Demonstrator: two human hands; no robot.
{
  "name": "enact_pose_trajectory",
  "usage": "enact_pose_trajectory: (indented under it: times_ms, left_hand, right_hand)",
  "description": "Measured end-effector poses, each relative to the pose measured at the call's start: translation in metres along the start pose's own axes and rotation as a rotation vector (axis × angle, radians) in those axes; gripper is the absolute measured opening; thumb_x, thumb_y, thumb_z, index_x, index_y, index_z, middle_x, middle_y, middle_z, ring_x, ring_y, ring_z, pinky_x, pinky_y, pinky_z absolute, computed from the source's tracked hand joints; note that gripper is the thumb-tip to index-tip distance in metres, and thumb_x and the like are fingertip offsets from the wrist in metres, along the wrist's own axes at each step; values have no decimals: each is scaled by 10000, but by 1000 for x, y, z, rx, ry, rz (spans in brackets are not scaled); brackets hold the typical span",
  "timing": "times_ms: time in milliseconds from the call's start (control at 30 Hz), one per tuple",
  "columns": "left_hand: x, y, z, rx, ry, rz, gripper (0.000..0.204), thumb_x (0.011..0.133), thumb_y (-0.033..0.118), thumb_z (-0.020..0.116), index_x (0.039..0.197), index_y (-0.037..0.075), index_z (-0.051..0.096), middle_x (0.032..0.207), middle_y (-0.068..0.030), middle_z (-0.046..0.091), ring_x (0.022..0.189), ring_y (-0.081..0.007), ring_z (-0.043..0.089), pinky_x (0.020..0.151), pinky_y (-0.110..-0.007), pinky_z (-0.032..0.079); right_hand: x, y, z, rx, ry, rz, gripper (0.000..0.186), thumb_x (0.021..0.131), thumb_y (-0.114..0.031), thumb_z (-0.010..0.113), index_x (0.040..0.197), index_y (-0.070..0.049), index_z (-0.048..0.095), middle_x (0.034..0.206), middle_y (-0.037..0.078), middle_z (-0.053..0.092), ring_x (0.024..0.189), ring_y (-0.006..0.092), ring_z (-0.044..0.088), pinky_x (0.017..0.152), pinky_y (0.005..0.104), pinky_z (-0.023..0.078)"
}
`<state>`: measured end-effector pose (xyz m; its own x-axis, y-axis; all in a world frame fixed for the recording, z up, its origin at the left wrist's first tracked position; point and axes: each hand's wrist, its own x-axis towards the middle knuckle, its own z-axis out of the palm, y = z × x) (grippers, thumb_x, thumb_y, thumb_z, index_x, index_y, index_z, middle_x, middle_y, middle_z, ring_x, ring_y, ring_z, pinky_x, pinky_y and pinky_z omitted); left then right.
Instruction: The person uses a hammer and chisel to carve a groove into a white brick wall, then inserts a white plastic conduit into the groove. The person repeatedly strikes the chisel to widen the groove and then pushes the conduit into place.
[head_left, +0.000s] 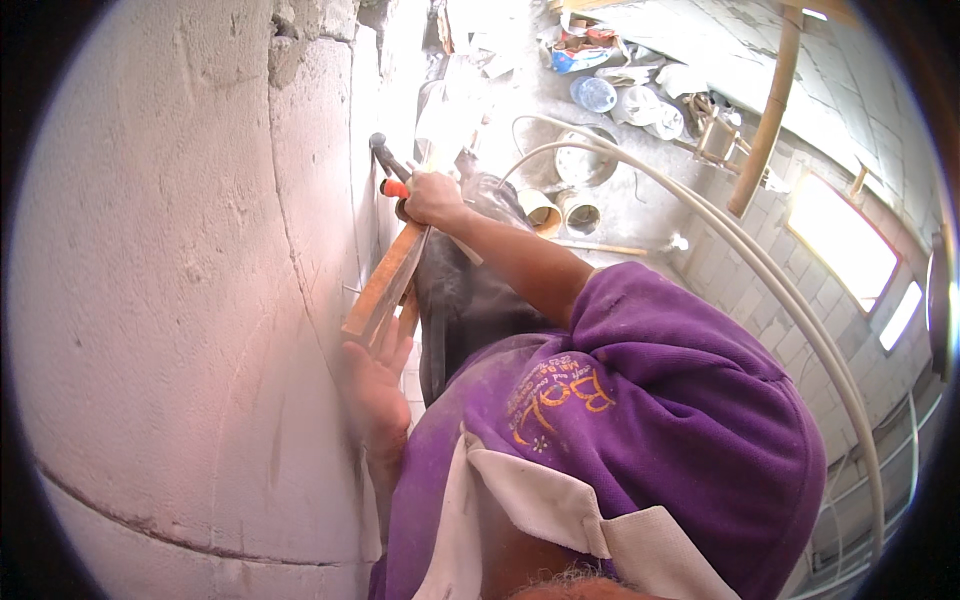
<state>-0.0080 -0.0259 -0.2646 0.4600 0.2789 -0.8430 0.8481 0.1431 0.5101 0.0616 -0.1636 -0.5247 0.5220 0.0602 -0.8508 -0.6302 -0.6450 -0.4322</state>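
My right hand (437, 200) is closed round a hammer (381, 150), its dark head pointing toward the wall. A short red-orange piece (395, 188) sticks out beside the fist; whether it belongs to the hammer cannot be made out. Just below the fist, a wooden batten (385, 285) runs slanting down along the wall. My left hand (378, 390) is at the batten's lower end, fingers stretched out, the palm beside the wall. It seems to touch the wood without wrapping round it. A thin nail-like pin (352, 289) shows next to the batten.
A pale block wall (200, 250) with cracks rises close on the left. Behind my right arm, buckets (578, 212), a large round tub (585, 160), bottles (593, 94) and bags lie on the floor. Pale hoses (760, 260) arc down the right, past a wooden pole (768, 115).
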Motion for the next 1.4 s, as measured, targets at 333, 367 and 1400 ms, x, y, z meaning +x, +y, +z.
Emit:
enact_pose_trajectory:
  times_ms: [333, 367, 1400]
  left_hand:
    - [6, -11, -9, 8, -49, 34, 879, 959, 611, 449, 1504, -43, 228, 1483, -256, 384, 1293, -416, 515, 1164, -493, 340]
    - [7, -11, -9, -5, -39, 39, 891, 956, 617, 448, 1506, -45, 218, 1492, -255, 373, 1293, -416, 515, 1168, -487, 335]
    - [34, 24, 9, 801, -383, 1255, 244, 738, 110, 821, 939, 64, 689, 721, -80, 603, 651, -302, 583, 600, -403, 450]
  right_hand:
    - [1, 5, 9, 62, 118, -16, 334, 807, -160, 606, 1052, 62, 647, 953, 283, 684, 976, 413, 674, 886, 461, 525]
    - [1, 6, 9, 67, 115, -8, 333, 805, -162, 607, 1049, 61, 647, 947, 280, 686, 971, 411, 676, 885, 460, 525]
    - [96, 70, -67, 1119, -271, 291, 251, 740, -101, 684, 950, -1, 590, 817, 116, 613, 660, 217, 620, 596, 380, 536]
